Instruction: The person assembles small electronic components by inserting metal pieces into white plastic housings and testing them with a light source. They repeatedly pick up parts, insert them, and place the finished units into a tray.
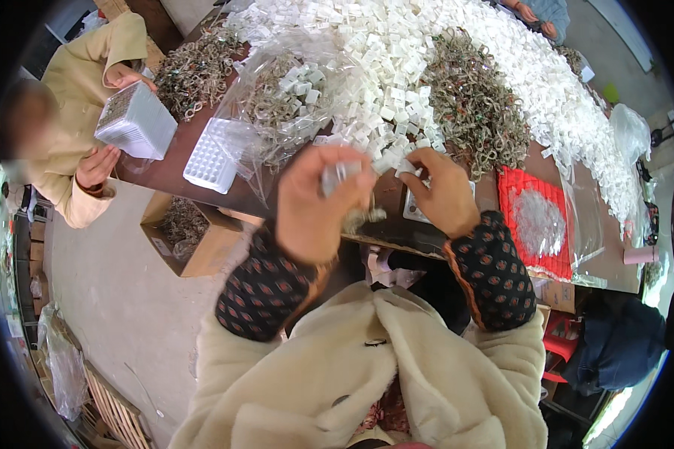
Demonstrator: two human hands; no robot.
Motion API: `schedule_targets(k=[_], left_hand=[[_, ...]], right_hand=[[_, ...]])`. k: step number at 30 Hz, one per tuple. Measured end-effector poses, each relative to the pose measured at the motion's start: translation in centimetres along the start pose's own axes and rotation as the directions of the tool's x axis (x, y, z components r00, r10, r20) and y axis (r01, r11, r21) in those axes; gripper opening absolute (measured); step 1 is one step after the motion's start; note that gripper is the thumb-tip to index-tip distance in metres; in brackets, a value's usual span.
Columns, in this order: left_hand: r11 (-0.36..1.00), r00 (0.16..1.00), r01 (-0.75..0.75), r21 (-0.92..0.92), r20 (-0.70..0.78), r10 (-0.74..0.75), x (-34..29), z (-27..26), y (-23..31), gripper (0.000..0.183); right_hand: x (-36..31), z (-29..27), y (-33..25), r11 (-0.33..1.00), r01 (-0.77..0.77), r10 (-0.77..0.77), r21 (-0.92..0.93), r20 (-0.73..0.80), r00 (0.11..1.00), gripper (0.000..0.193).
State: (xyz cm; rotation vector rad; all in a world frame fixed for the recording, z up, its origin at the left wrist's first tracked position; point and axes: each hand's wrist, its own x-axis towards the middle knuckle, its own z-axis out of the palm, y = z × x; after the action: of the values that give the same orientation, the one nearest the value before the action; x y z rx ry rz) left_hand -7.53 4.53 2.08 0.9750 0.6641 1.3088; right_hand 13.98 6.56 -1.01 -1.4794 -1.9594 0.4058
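Observation:
My left hand [318, 206], smeared by motion, is closed around a small clear plastic box [338, 176] at the table's near edge. Below its fingers hangs something small and greyish-tan [365, 217], too blurred to name. Close by on the right, my right hand [448, 193] pinches a small whitish plastic box [406, 169] between thumb and fingers. Just beyond both hands spreads a large heap of small clear boxes [389, 82]. Partly hidden under my right hand lies a flat, pale-edged thing [416, 209].
Tangled ring-shaped pieces [475, 105] form piles on the table, some in a clear bag [277, 97]. Red padded cloth [513, 202] holds clear plastic bits. At left, a person holds stacked white trays [138, 123] above a cardboard box [191, 258]. Another person's hands [539, 21] show far right.

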Motion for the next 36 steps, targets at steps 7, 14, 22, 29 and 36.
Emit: schedule_targets(k=[7, 14, 22, 29, 36], left_hand=[[0.004, 0.838, -0.414, 0.91, 0.379, 0.393, 12.9, -3.4, 5.2, 0.025], [-0.022, 0.737, -0.573, 0.819, 0.527, 0.423, 5.8, -0.4, 1.9, 0.024], [0.988, 0.952, 0.078, 0.134, 0.284, -0.114, -4.5, 3.2, -5.0, 0.023], [0.943, 0.991, 0.059, 0.328, 0.098, -0.096, -3.7, 2.5, -3.4, 0.019], [-0.434, 0.788, -0.392, 0.811, 0.54, 0.296, 2.7, -1.0, 1.8, 0.025]], right_hand=[[-4.5, -3.5, -0.5, 0.79, -0.23, 0.268, 0.569, 0.018, 0.963, 0.02], [-6.9, -3.5, -2.0, 0.475, -0.237, 0.253, 0.847, 0.127, 0.959, 0.03], [-9.3, -2.8, -4.2, 0.495, -0.377, 0.221, 0.783, 0.306, 0.926, 0.045], [-8.2, -3.4, -2.3, 0.65, -0.342, 0.212, 0.679, 0.27, 0.939, 0.028], [-1.2, -4.2, -1.3, 0.88, -0.081, 0.044, 0.468, 0.091, 0.995, 0.026]])
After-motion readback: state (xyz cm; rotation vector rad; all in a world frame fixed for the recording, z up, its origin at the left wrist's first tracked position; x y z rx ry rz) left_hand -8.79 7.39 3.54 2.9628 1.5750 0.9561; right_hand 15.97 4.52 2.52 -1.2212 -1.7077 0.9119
